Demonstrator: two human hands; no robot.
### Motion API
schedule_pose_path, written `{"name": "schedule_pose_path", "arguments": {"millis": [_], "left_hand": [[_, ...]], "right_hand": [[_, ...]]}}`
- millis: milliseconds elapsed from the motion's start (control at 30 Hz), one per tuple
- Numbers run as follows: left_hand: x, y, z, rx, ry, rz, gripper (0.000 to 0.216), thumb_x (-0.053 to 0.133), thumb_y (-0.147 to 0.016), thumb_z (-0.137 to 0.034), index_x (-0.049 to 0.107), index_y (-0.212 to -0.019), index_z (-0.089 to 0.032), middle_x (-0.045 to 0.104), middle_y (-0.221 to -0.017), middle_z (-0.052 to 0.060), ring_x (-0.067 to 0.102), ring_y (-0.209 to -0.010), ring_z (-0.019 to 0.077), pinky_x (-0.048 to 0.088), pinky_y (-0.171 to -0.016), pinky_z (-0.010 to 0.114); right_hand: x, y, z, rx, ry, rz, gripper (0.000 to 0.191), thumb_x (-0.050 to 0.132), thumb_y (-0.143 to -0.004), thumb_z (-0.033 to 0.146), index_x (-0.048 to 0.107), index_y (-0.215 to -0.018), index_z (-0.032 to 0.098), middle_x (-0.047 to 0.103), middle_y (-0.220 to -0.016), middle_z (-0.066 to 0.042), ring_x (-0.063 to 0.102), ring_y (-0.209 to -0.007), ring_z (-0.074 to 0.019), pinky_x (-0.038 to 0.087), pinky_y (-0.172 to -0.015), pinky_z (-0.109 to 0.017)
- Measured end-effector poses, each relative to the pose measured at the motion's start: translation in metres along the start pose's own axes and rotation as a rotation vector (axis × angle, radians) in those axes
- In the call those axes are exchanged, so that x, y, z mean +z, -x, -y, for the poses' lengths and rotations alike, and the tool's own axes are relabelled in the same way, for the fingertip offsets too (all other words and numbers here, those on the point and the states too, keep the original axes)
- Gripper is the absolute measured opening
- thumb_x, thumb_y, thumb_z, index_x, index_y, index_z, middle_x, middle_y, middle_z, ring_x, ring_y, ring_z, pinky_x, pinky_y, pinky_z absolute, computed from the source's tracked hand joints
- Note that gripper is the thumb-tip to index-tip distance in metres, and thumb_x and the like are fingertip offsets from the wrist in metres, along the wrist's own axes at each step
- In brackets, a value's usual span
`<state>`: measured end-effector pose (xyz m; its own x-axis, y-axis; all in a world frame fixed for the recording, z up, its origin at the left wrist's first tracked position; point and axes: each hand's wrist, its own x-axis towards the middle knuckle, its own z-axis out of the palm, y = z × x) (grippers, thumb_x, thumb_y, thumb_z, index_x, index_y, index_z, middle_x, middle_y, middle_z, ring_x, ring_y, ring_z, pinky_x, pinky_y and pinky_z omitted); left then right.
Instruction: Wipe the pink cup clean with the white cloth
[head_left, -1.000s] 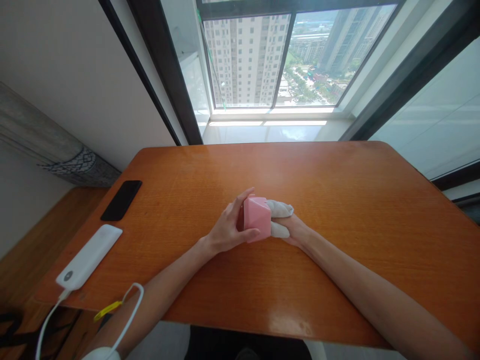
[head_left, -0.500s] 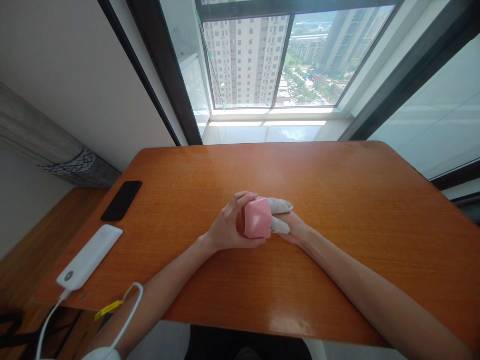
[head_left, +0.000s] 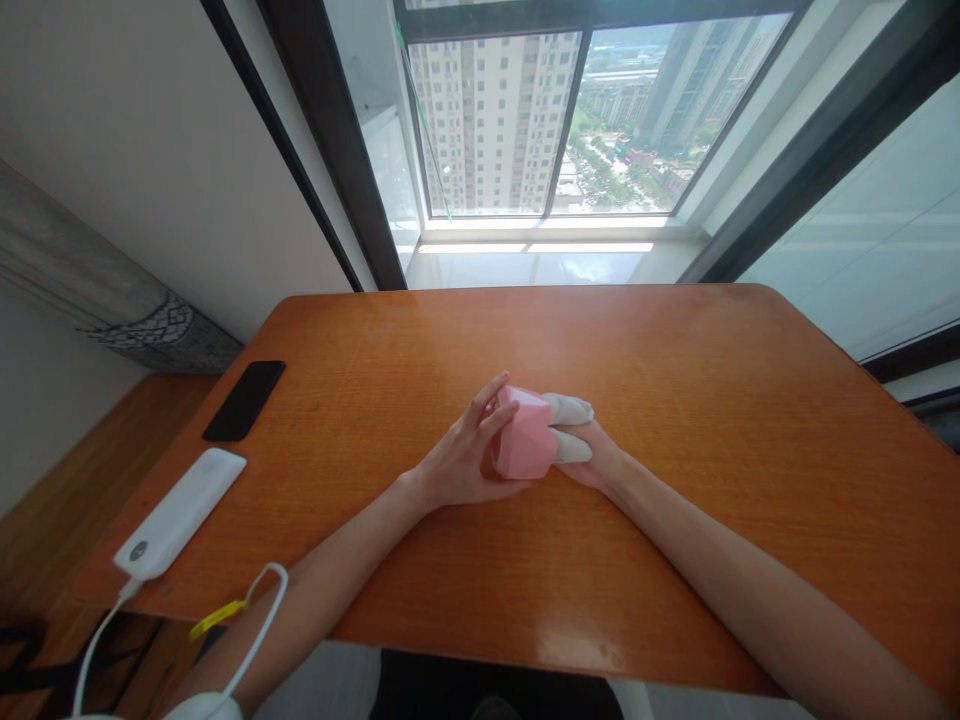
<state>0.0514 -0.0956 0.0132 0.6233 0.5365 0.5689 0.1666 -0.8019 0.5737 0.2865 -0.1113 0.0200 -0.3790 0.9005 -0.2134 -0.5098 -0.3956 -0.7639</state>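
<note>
A pink faceted block (head_left: pixel 526 437) is held just above the middle of the orange wooden table (head_left: pixel 712 400). My left hand (head_left: pixel 457 460) curls round its left side, thumb below and fingers on its upper edge. My right hand (head_left: pixel 585 448) grips its right side; two fingers wear white fabric covers (head_left: pixel 568 425) and press against the block. Most of my right hand's fingers are hidden behind the block.
A black phone (head_left: pixel 244 400) lies near the table's left edge. In front of it lies a white power bank (head_left: pixel 180 512) with a white cable (head_left: pixel 255 620) running off the front edge. A large window (head_left: pixel 540 110) stands beyond the table's far side.
The pink block has turned in my hands and shifted slightly right. My left fingers have moved from wrapping its top to resting along its upper left edge.
</note>
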Motion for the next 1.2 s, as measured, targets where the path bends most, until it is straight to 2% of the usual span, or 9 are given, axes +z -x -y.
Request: {"name": "schedule_pose_path", "arguments": {"millis": [67, 200, 367, 567, 700, 833, 900, 1033, 1200], "left_hand": [[0.001, 0.0, 0.001, 0.032, -0.003, -0.028, 0.121, 0.098, -0.077, -0.043, 0.02, -0.169, -0.044, 0.022, -0.178, 0.02, 0.045, -0.158, 0.0444, 0.051, -0.121, 0.065], [0.002, -0.003, -0.001, 0.026, 0.095, -0.104, 0.118, 0.102, -0.068, -0.047, 0.034, -0.163, -0.035, 0.038, -0.165, 0.021, 0.051, -0.151, 0.0433, 0.052, -0.121, 0.062], [-0.003, -0.007, -0.006, -0.206, 0.29, -0.097, 0.112, 0.1, -0.068, -0.043, 0.036, -0.159, -0.031, 0.049, -0.157, 0.018, 0.055, -0.143, 0.0405, 0.05, -0.118, 0.056], [-0.009, -0.004, -0.001, -0.387, 0.685, -0.031, 0.101, 0.093, -0.078, -0.046, 0.035, -0.16, -0.03, 0.058, -0.154, 0.015, 0.062, -0.132, 0.0351, 0.05, -0.111, 0.046], [-0.01, 0.0, 0.008, -0.442, 0.833, -0.032, 0.104, 0.093, -0.075, -0.05, 0.039, -0.162, -0.029, 0.06, -0.155, 0.013, 0.061, -0.134, 0.0368, 0.047, -0.112, 0.046], [-0.011, 0.0, 0.012, -0.472, 0.892, -0.026, 0.102, 0.091, -0.074, -0.053, 0.044, -0.161, -0.028, 0.064, -0.152, 0.012, 0.063, -0.133, 0.0371, 0.049, -0.111, 0.047], [-0.011, -0.001, 0.013, -0.471, 0.921, -0.027, 0.101, 0.09, -0.073, -0.053, 0.046, -0.16, -0.028, 0.065, -0.149, 0.012, 0.064, -0.132, 0.0378, 0.049, -0.111, 0.048], [-0.012, -0.001, 0.015, -0.501, 0.997, -0.021, 0.102, 0.088, -0.072, -0.053, 0.048, -0.161, -0.025, 0.066, -0.15, 0.013, 0.063, -0.138, 0.0416, 0.05, -0.115, 0.052], [-0.013, 0.0, 0.013, -0.602, 1.136, -0.015, 0.096, 0.086, -0.075, -0.053, 0.051, -0.16, -0.026, 0.071, -0.147, 0.012, 0.07, -0.13, 0.0367, 0.055, -0.108, 0.046]], "right_hand": [[-0.001, 0.0, 0.0, 0.01, 0.015, 0.001, 0.029, 0.099, -0.073, 0.036, 0.086, -0.093, 0.019, 0.085, -0.091, -0.005, 0.076, -0.075, -0.0167, 0.063, -0.072, -0.026], [0.005, 0.0, -0.004, -0.056, 0.051, 0.025, 0.03, 0.1, -0.07, 0.036, 0.085, -0.092, 0.021, 0.083, -0.09, -0.003, 0.074, -0.072, -0.016, 0.061, -0.066, -0.024], [0.013, 0.002, -0.007, -0.177, 0.191, 0.0, 0.036, 0.099, -0.072, 0.045, 0.084, -0.095, 0.021, 0.082, -0.091, -0.004, 0.071, -0.074, -0.0178, 0.06, -0.07, -0.029], [0.023, 0.007, -0.003, -0.428, 0.676, 0.012, 0.027, 0.086, -0.086, 0.043, 0.074, -0.082, 0.019, 0.07, -0.08, 0.0, 0.059, -0.069, -0.016, 0.053, -0.066, -0.029], [0.024, 0.008, -0.005, -0.742, 0.948, 0.177, 0.029, 0.074, -0.095, 0.028, 0.063, -0.069, 0.02, 0.064, -0.084, -0.002, 0.058, -0.07, -0.015, 0.052, -0.064, -0.027], [0.02, 0.006, -0.001, -1.043, 1.226, 0.329, 0.017, 0.067, -0.097, 0.018, 0.069, -0.081, 0.022, 0.069, -0.097, -0.008, 0.066, -0.096, -0.0239, 0.058, -0.082, -0.036], [0.021, 0.005, 0.004, -1.118, 1.354, 0.387, 0.018, 0.064, -0.099, 0.018, 0.071, -0.083, 0.023, 0.07, -0.099, -0.01, 0.063, -0.105, -0.0275, 0.058, -0.091, -0.041], [0.027, 0.007, 0.013, -1.238, 1.691, 0.41, 0.031, 0.06, -0.105, 0.016, 0.071, -0.076, 0.022, 0.069, -0.094, -0.009, 0.058, -0.099, -0.0265, 0.054, -0.085, -0.04], [0.033, 0.012, 0.023, -1.331, 1.988, 0.372, 0.021, 0.066, -0.108, 0.017, 0.078, -0.091, 0.022, 0.077, -0.105, -0.004, 0.057, -0.113, -0.0247, 0.047, -0.097, -0.039]]}}
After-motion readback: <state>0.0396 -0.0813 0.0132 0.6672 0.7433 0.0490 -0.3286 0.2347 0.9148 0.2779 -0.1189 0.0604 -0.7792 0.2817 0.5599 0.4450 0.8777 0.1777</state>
